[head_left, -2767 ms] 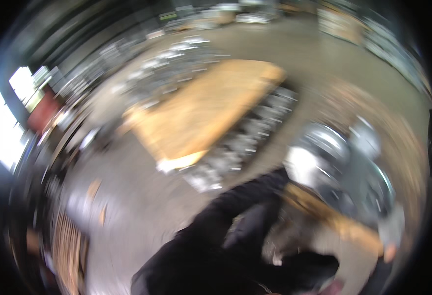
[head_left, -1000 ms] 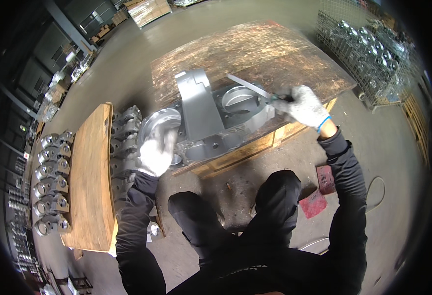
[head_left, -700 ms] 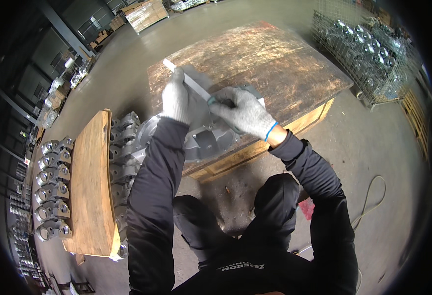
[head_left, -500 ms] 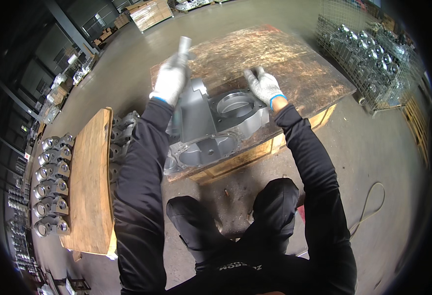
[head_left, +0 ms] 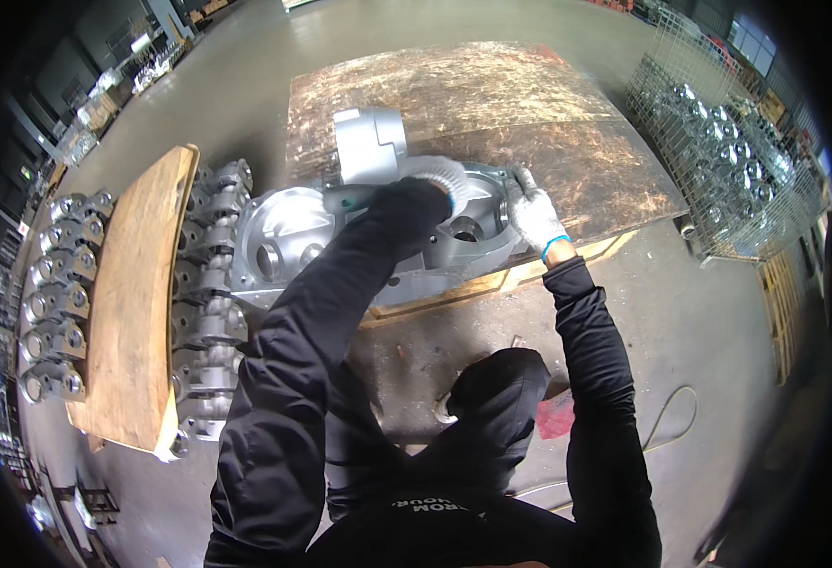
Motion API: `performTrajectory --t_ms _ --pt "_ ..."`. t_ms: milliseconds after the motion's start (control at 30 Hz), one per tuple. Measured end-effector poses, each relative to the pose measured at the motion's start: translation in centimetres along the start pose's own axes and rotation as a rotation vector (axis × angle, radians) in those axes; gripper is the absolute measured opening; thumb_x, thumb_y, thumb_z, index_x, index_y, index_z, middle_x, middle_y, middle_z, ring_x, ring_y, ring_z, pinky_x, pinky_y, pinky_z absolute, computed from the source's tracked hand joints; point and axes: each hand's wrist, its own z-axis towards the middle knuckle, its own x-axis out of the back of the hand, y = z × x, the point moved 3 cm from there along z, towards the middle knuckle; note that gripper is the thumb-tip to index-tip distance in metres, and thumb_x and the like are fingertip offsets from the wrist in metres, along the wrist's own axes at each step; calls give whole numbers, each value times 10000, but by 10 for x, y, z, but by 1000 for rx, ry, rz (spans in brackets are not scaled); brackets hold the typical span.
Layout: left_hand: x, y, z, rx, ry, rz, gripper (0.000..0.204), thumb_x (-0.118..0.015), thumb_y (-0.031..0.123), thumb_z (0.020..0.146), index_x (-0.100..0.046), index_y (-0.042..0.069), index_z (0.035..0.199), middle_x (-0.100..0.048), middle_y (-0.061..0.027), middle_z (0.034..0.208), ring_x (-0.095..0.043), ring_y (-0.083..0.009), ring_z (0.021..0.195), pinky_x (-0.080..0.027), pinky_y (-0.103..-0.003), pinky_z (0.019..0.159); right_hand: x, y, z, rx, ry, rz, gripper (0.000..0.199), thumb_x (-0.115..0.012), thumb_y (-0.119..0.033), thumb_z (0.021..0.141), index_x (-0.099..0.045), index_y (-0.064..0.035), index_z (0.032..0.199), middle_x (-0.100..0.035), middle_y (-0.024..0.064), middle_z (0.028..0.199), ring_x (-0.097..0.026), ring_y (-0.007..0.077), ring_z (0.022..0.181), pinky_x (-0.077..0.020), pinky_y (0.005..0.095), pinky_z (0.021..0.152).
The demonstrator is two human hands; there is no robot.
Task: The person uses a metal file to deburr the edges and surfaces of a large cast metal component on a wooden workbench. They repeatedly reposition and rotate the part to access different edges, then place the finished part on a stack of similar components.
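Observation:
A large grey metal casting [head_left: 288, 213] lies along the near left edge of a worn wooden tabletop, its round hollows facing up. A raised, pale curved section [head_left: 368, 147] stands at its far side. My left hand [head_left: 439, 182], in a pale glove, reaches across the casting's right half; motion blurs its fingers, so whether it holds anything is unclear. At the casting's right end, my right hand [head_left: 535, 214], gloved with a blue cuff, grips the outer rim, fingers pointing away from me. My left forearm hides the casting's middle.
The wooden tabletop [head_left: 586, 156] extends beyond the casting. To the left, a tan board [head_left: 136, 303] stands between rows of metal castings [head_left: 212, 317]. A wire cage [head_left: 719, 156] of metal parts is at right. A thin hose [head_left: 671, 417] loops on the floor.
The casting now lies differently, its round hollows facing up. My left hand has come down and right across it; the pale bar it held is out of sight. My right hand has lowered onto the rim.

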Motion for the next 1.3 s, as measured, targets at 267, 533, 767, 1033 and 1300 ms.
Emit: performTrajectory --t_ms 267,533,767,1033,1300 --pt "-16 20 19 40 108 -187 363 -576 334 1002 -813 109 1158 -783 -147 1192 -757 -342 1114 -603 -474 913 -5 1 14 -27 -44 13 465 -500 -291 1087 -571 -47 1476 -751 234 1048 -736 291 830 -559 394 809" --pt "-16 36 -22 -402 387 -72 244 -624 248 941 -778 58 939 -773 -159 942 -752 -365 870 -594 -501 771 -2 19 10 55 -41 70 427 -495 -236 1091 -585 -28 1453 -705 301 1258 -694 396 1210 -532 427 980" --pt "-20 -16 -42 -851 491 103 111 -668 201 840 -738 119 814 -707 -78 764 -717 -318 732 -570 -476 672 0 23 12 139 -86 -179 413 -502 -104 1056 -574 51 1432 -543 244 1528 -593 397 1361 -474 405 1170" --pt "-11 -56 -15 -1268 598 349 62 -658 159 877 -719 167 866 -674 9 977 -656 -235 955 -564 -383 824 3 17 6 331 -143 -537 411 -476 -55 1052 -572 50 1437 -505 242 1567 -512 380 1442 -438 390 1210" --pt "-21 -29 -1 -1389 844 69 12 -669 162 867 -675 172 870 -639 -19 955 -624 -256 961 -559 -397 806 1 29 11 163 -113 -174 380 -486 -83 1055 -595 47 1395 -526 270 1535 -537 428 1406 -464 411 1183"
